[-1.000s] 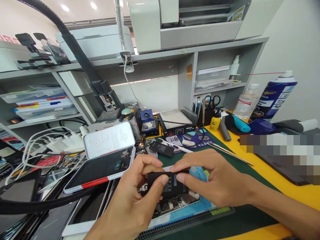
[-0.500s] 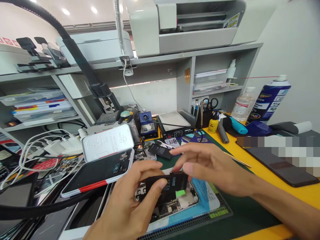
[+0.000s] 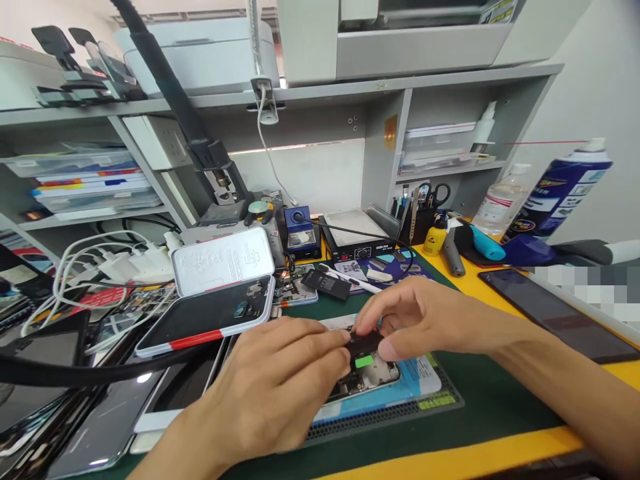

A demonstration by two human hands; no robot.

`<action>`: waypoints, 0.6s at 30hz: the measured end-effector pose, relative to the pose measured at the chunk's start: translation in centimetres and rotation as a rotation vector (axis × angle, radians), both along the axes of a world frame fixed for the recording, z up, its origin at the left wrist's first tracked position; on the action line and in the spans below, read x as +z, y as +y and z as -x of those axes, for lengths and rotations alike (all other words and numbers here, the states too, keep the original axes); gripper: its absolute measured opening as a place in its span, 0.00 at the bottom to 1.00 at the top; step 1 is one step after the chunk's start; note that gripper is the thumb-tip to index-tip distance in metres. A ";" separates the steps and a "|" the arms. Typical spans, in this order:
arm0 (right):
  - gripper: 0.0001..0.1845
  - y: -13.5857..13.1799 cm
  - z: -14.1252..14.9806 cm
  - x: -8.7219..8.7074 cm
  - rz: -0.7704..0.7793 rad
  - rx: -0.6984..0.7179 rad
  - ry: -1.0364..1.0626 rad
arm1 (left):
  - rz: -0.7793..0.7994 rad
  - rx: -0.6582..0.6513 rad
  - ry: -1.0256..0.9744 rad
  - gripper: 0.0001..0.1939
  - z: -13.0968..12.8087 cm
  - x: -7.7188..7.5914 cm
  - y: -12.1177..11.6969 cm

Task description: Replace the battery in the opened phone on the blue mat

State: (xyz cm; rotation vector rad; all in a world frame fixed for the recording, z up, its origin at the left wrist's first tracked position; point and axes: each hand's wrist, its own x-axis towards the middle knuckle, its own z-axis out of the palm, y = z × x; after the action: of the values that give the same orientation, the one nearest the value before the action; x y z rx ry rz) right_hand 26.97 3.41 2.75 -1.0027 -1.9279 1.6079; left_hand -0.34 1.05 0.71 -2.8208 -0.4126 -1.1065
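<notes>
Two bare hands are working close together at a crowded counter [image 3: 500,455], where a black battery [image 3: 365,345] is lying over the innards of an opened phone [image 3: 383,377]. The left hand [image 3: 290,383] is laying its fingers, pressed side by side, over the battery's left part; its thumb is hiding from view, so I cannot tell whether it is pinching. The right hand [image 3: 415,320] is holding thumb and forefinger apart at the battery's right end (whether they are gripping it, I cannot tell from here). A bright green tab [image 3: 365,362] is showing at the near edge. The phone is resting on a blue-and-white pad [image 3: 413,381], atop a green mat [image 3: 500,395]. Just beyond, a second battery [image 3: 326,284] is lying near a white tool [image 3: 360,283], while an open case [image 3: 225,263] is standing to the left.
</notes>
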 end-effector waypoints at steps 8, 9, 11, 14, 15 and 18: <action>0.13 -0.6 0.1 -0.1 -0.494 -0.022 -0.226 | 0.294 0.049 -0.137 0.16 2.5 0.2 0.2; 0.13 -0.6 0.2 -0.2 -0.517 -0.017 -0.240 | 0.315 0.037 -0.124 0.17 2.7 -0.1 0.2; 0.13 -0.6 0.3 -0.4 -0.545 -0.011 -0.254 | 0.340 0.020 -0.099 0.17 2.9 -0.5 0.3; 0.12 -0.7 0.6 -0.7 -0.589 -0.019 -0.273 | 0.352 0.007 -0.073 0.18 3.1 -0.8 0.4; 0.12 -0.7 0.7 -0.8 -0.605 -0.023 -0.275 | 0.360 0.007 -0.064 0.18 3.1 -0.8 0.5; 0.12 -0.9 0.8 -0.8 -0.648 -0.033 -0.273 | 0.386 0.011 -0.034 0.18 3.2 -0.8 0.6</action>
State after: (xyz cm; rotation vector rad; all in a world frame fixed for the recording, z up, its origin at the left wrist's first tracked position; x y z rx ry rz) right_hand 26.21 2.53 1.97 -0.9871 -2.3626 0.7466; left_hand -3.53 1.67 -0.09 -3.1216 -0.7145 -1.1865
